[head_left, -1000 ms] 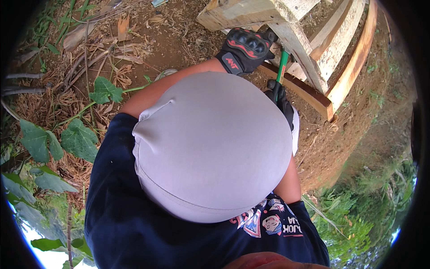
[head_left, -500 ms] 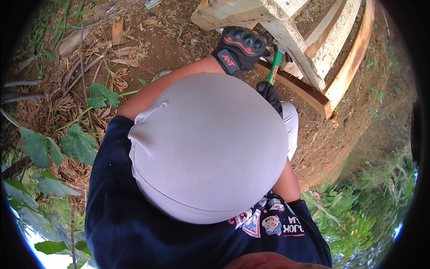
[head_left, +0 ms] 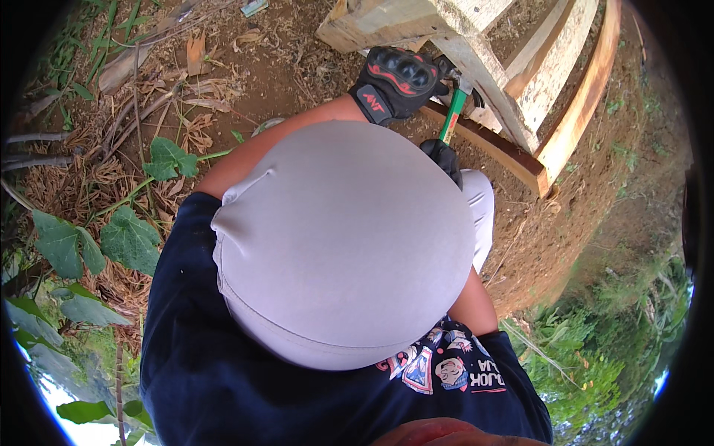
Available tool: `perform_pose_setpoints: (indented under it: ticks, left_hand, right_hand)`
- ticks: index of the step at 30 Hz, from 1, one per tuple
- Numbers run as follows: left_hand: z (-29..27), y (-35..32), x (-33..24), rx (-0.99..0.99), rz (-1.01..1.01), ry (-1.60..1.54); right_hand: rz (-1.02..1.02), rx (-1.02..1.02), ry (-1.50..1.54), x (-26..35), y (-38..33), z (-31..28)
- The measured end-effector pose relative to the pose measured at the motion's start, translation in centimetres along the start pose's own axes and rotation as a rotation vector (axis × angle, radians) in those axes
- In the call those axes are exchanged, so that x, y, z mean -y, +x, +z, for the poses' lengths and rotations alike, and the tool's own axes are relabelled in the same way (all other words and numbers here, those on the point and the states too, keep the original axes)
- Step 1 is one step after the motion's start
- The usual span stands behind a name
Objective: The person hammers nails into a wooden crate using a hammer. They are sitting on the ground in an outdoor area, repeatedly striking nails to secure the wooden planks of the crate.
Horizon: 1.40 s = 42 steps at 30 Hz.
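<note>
Both gloved hands work: right hand fingers wrapped around green-handled hammer, left hand pressing wooden frame.

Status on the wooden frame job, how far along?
Done: the wooden frame already has several slats joined. In hand: the left hand braces the frame and the right hand grips the green-handled hammer, whose head is up at the frame. Left: unclear, because the grey cap hides much of the work.
</note>
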<state>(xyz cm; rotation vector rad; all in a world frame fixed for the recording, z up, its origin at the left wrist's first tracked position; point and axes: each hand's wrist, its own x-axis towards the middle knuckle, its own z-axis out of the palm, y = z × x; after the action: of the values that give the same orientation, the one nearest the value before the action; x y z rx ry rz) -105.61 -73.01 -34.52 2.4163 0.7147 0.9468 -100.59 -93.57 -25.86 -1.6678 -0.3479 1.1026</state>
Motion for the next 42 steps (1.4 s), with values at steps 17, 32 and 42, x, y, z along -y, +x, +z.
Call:
perform_pose_setpoints:
  ticks: [17, 32, 42]
  left_hand:
    - [-0.2, -0.6, -1.1, 0.110, -0.177, -0.167]
    - [1.8, -0.1, -1.0, 0.134, -0.135, -0.197]
    - [0.0, 0.6, -2.0, 0.179, -0.245, -0.273]
  right_hand:
    - [-0.050, -0.172, -0.264, 4.7, -1.2, 0.8]
    - [0.042, -0.181, -0.371, 5.5, -2.8, -0.8]
    - [0.379, -0.131, 0.156, 4.3, -2.2, -0.3]
